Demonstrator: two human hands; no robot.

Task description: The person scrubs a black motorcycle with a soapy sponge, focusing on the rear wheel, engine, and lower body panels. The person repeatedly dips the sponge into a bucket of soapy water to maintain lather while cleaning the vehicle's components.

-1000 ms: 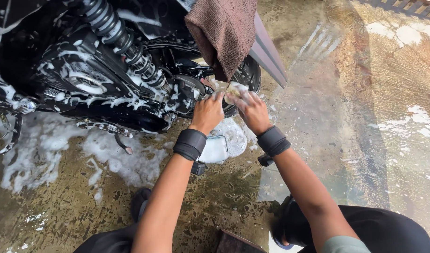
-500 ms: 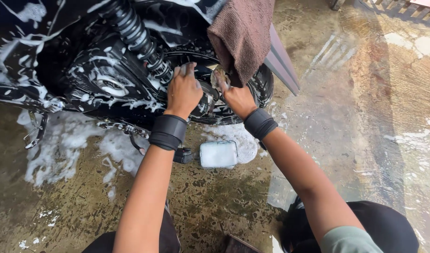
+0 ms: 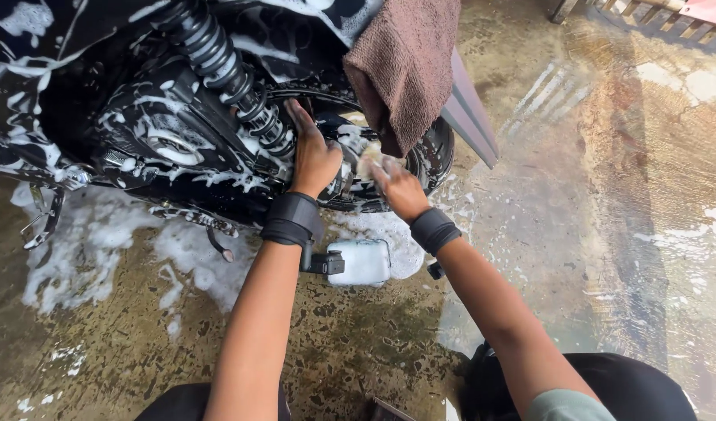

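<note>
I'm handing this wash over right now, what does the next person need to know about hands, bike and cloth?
Left hand: open, palm braced on the soapy black motorcycle beside the rear shock spring.
Right hand: scrubbing the rear wheel with a pale sponge.
Brown towel hangs over the tail.
Done: bike lathered, foam on the wet floor.
Left: rinsing; suds remain everywhere.
</note>
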